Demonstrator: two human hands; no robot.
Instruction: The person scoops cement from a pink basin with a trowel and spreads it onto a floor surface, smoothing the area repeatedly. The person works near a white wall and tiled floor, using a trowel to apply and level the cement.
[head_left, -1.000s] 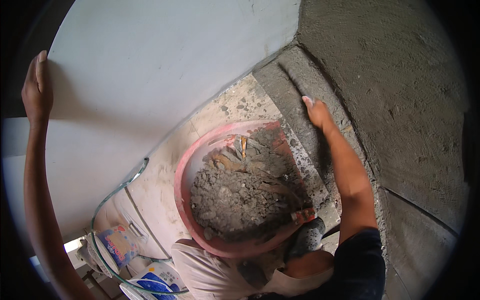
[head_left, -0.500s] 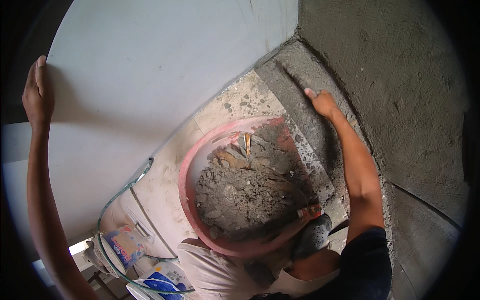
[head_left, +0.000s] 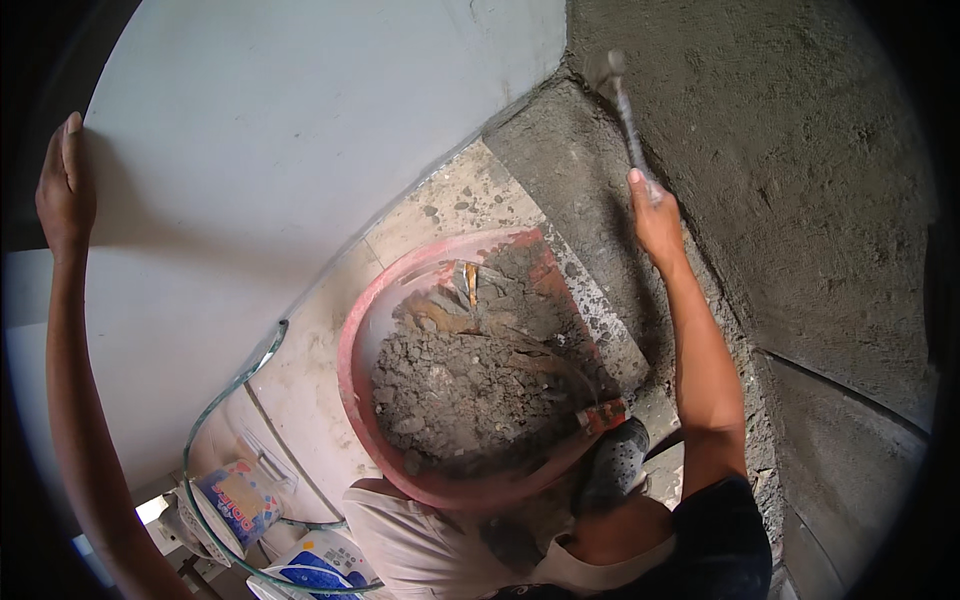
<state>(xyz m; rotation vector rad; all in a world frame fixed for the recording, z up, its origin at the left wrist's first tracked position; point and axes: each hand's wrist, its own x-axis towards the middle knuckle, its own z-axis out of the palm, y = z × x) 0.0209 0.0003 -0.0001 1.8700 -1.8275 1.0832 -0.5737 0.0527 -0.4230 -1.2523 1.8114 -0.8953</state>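
Note:
My right hand (head_left: pixel 658 228) is closed round the end of a slim, grey long-handled tool (head_left: pixel 629 125). The tool points up and away, and motion smears its head, so its kind is unclear. That head is close to the far corner, where the rough grey mortared wall (head_left: pixel 780 170) meets the smooth white wall (head_left: pixel 330 120). Below it, a strip of wet-looking mortar (head_left: pixel 560 150) runs along the floor. Far to the left, my left hand (head_left: pixel 66 195) rests against the white wall's edge with its fingers stretched upward, holding nothing.
A round red tub (head_left: pixel 352 370) with crumbly grey mortar (head_left: pixel 450 390) stands in front of my legs. Speckled floor tiles (head_left: pixel 440 195) lie beyond it. At lower left are a printed bucket (head_left: pixel 240 505), a blue-and-white bucket (head_left: pixel 315 570) and a green hose (head_left: pixel 195 430).
My right hand has risen slightly, swinging the tool from over the floor mortar up to the wall corner. The view has shifted a little; my left hand keeps its place on the wall edge.

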